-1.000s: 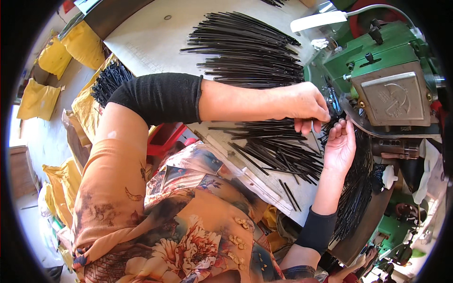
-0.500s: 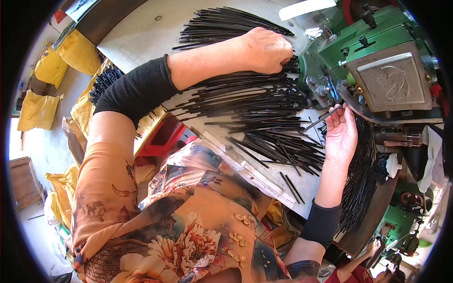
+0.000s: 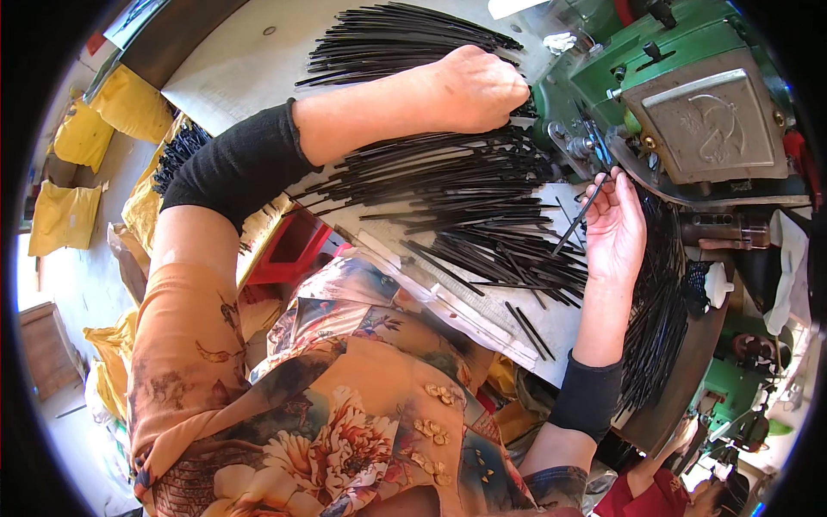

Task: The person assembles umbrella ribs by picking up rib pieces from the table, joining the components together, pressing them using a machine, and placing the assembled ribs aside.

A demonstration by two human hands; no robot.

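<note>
My right hand [image 3: 617, 226], palm up, pinches a thin black rod [image 3: 575, 226] between thumb and fingers. That rod slants down to the left, its upper end close to the blue-and-metal working part [image 3: 596, 145] of a green machine [image 3: 590, 79]. On the left side of the machine my left hand [image 3: 484, 90] is closed, back of the hand up; its fingertips and anything in them are hidden. Beneath and below it spreads a wide pile of black rods [image 3: 457, 177] on the pale tabletop [image 3: 233, 79]. Another bundle of rods [image 3: 405, 39] lies beyond my left forearm.
More black rods [image 3: 655, 336] hang along the right of the table. Two loose rods [image 3: 530, 332] lie near its front edge. A red stool [image 3: 289, 250] and yellow bags [image 3: 129, 99] are at left. At lower right, another person in a red sleeve [image 3: 642, 495] sits by a second green machine.
My right hand has moved slightly up and left, with the rod now steeper. My left hand stays closed beside the machine. The whole view has shifted a little.
</note>
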